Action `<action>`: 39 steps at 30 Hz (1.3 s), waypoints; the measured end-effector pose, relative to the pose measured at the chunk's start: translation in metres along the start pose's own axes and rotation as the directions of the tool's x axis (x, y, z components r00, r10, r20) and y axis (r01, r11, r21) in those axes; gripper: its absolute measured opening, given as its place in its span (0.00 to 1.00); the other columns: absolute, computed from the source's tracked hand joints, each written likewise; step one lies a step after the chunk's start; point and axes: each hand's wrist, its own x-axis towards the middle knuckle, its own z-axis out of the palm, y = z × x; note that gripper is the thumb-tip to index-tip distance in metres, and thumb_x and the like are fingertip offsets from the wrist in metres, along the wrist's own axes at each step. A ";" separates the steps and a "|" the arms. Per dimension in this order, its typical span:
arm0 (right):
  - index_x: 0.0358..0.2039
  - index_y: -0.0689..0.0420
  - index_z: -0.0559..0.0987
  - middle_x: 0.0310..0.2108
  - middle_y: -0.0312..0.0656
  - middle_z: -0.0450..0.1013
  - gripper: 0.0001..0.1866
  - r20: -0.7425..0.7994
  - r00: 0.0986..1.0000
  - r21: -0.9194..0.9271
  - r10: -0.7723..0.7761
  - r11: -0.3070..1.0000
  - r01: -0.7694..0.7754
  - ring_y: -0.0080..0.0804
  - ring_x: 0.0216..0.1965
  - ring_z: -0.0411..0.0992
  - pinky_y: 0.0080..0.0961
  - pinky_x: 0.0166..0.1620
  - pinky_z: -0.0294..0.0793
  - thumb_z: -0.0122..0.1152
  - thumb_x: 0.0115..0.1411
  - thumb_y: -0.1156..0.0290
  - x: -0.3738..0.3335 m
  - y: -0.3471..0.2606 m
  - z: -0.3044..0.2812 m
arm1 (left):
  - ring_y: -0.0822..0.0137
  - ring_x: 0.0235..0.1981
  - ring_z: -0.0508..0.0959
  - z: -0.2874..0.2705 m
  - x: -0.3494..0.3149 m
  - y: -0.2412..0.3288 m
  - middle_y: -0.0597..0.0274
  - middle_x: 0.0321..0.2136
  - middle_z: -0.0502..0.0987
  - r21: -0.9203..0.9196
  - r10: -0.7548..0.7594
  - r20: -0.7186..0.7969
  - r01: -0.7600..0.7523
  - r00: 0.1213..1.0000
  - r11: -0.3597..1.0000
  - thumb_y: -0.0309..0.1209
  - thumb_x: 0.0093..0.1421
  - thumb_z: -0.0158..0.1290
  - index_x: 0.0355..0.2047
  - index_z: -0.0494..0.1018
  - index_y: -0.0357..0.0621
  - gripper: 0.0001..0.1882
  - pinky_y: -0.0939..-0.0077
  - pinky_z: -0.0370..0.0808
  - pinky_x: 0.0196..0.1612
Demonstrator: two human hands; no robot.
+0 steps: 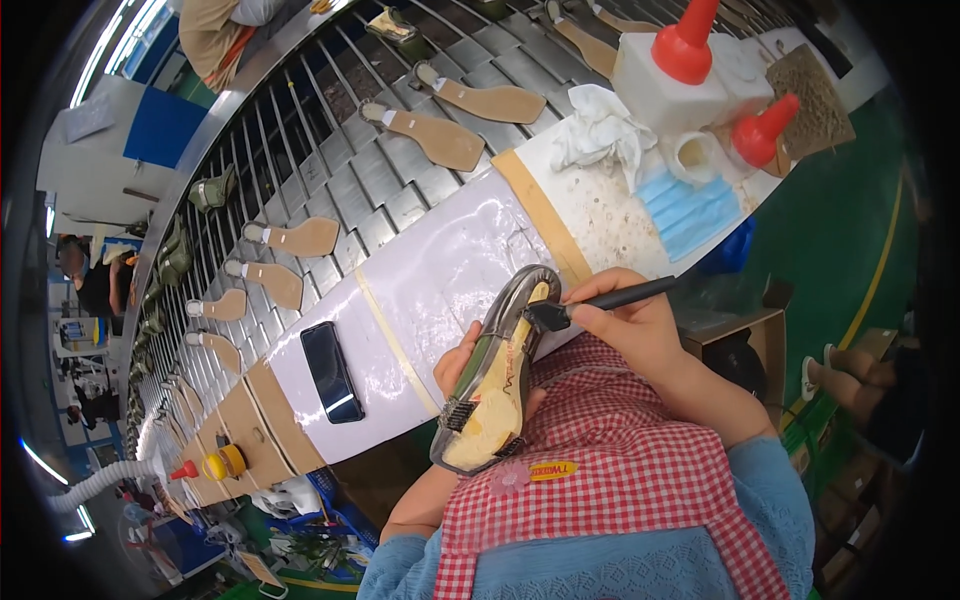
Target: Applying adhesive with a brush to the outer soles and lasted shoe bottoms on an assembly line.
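Note:
My left hand [456, 362] is wrapped round a shoe [490, 400] turned bottom up, a dark green upper shaped over a pale yellow last or insole. Its toe points away from me and the wide end lies close to my apron. In my right hand [632, 328] is a brush [634, 293] with a black handle, pinched between thumb and fingers. The brush's dark head rests on the shoe's underside near the inner edge of the forefoot. Part of my left hand is hidden beneath the shoe.
A white-covered bench [440, 260] bears a phone [331, 372], a crumpled white cloth [603, 135], a blue face mask [690, 207] and white bottles with red nozzles [684, 45]. Beyond runs a slatted metal conveyor [345, 190] carrying several tan soles [440, 138]. A yellow-capped container [226, 462] stands left.

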 end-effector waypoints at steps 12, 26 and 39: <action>0.33 0.62 0.77 0.33 0.43 0.74 0.08 0.115 0.942 -0.475 -0.315 0.816 0.331 0.28 0.35 0.73 0.20 0.40 0.71 0.63 0.51 0.82 -0.003 -0.014 0.011 | 0.64 0.47 0.70 -0.003 -0.002 0.001 0.59 0.49 0.68 0.152 0.065 0.004 -0.065 0.998 0.986 0.42 0.43 0.66 0.61 0.51 0.37 0.50 0.71 0.61 0.52; 0.33 0.62 0.76 0.33 0.39 0.74 0.07 0.059 0.986 -0.373 -0.156 0.913 0.166 0.22 0.35 0.72 0.19 0.39 0.70 0.63 0.53 0.80 -0.004 -0.011 0.010 | 0.49 0.59 0.60 -0.009 -0.004 0.007 0.53 0.49 0.55 0.190 0.056 0.075 -0.069 0.996 0.979 0.37 0.43 0.69 0.59 0.48 0.42 0.50 0.62 0.62 0.60; 0.36 0.61 0.76 0.33 0.34 0.73 0.08 0.023 1.000 0.161 -0.008 0.987 0.004 0.18 0.36 0.69 0.16 0.40 0.70 0.62 0.55 0.78 0.013 -0.049 0.011 | 0.59 0.53 0.69 -0.051 0.047 -0.019 0.58 0.52 0.69 -0.909 -0.444 -0.059 0.136 0.894 0.395 0.37 0.58 0.53 0.55 0.63 0.42 0.26 0.60 0.66 0.57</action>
